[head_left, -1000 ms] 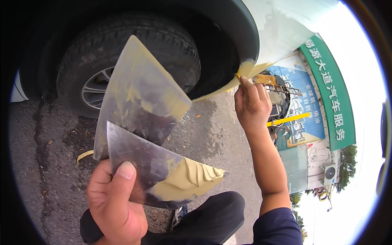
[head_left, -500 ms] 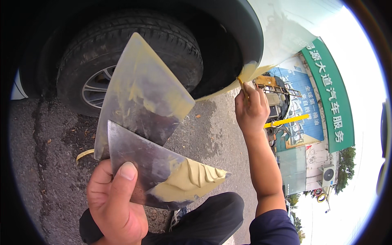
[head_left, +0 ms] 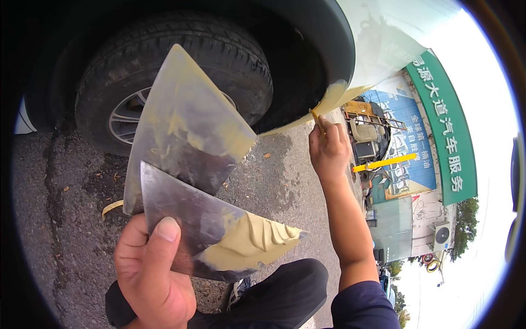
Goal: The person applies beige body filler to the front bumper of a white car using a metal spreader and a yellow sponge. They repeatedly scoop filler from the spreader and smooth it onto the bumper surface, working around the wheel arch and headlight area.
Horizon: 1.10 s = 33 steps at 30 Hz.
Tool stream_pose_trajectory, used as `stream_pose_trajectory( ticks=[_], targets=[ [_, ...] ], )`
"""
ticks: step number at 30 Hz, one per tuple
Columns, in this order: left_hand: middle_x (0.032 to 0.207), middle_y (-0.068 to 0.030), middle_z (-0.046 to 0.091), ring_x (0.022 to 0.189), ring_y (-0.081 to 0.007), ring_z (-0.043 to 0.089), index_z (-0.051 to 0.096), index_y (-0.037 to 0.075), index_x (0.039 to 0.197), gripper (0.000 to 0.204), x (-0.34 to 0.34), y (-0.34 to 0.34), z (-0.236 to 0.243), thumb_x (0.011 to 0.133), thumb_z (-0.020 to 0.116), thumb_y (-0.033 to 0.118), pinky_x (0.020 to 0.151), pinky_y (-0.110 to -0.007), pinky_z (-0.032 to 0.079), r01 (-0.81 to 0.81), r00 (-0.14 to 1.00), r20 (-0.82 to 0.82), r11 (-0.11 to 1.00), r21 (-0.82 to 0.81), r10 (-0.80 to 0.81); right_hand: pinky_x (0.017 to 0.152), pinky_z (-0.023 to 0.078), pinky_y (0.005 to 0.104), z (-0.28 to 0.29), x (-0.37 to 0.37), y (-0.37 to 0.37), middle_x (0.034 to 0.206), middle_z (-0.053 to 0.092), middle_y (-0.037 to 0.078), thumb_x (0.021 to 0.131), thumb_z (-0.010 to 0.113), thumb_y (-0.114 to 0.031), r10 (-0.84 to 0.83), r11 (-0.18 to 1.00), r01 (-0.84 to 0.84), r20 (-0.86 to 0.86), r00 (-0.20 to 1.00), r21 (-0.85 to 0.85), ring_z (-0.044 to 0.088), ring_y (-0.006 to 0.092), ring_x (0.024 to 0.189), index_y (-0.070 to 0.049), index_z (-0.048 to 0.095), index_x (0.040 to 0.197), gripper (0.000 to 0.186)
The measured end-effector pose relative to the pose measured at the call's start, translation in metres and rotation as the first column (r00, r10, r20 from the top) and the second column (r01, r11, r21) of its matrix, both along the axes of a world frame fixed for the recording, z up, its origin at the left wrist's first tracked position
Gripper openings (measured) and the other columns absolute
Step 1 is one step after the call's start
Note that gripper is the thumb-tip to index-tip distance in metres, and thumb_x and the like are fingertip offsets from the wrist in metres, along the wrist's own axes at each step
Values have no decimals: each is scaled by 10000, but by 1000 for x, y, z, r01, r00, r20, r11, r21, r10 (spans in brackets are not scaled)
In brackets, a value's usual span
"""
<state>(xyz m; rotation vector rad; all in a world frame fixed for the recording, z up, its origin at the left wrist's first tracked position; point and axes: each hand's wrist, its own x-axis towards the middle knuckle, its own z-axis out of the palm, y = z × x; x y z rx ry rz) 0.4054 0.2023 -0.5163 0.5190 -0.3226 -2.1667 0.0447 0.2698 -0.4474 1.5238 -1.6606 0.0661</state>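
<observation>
The left hand (head_left: 150, 268) is gripping two flat, wedge-shaped metal spreader blades fanned apart, thumb pressing on the lower one. The upper metal blade (head_left: 183, 126) is carrying a thin yellowish film; the lower metal blade (head_left: 203, 222) is carrying a ridged heap of beige body filler (head_left: 253, 241) at its right corner. The blades are covering part of the black tyre with its silver wheel (head_left: 118, 118) and the asphalt ground (head_left: 66, 219). The right hand (head_left: 329, 151) is closing around a thin yellow applicator (head_left: 316, 120), its tip touching the filler-smeared lower edge of the pale car body panel (head_left: 334, 96). The applicator's lower length is hidden inside the fist. A dark trouser knee (head_left: 285, 290) is cut off below.
</observation>
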Motion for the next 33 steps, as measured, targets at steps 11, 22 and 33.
stream_pose_trajectory(
  ticks=[11, 22, 33],
  targets=[
    [1031, -66, 701, 960, -150, 647, 651, -6, 1097, 198, -4, 2, -4, 983, 571, 135, 894, -306, 490, -4, 999, 46, 1000, -15, 5, 634, 540, 375, -44, -26, -3, 838, 654, 62, 789, 730, -42, -53, 999, 53, 71, 996, 1, 661, 264, 753, -93, 699, 1006, 225],
    [1027, -65, 707, 952, -152, 652, 658, 1, 1080, 179, -3, 3, -4, 976, 585, 128, 899, -309, 494, -40, 996, 82, 999, -16, 41, 614, 530, 408, -117, -53, -14, 817, 630, 77, 853, 718, -77, -131, 990, 126, 89, 987, 61, 656, 291, 751, -83, 644, 929, 106],
    [1014, -73, 703, 921, -140, 648, 665, -31, 1047, 141, -17, 4, -2, 966, 601, 66, 893, -292, 500, -102, 993, 58, 994, 44, 99, 724, 571, 283, -100, 11, 41, 911, 732, 102, 903, 763, -113, 73, 988, 57, 765, 640, -141, 717, 157, 789, 6, 640, 1056, 230]
  ],
)
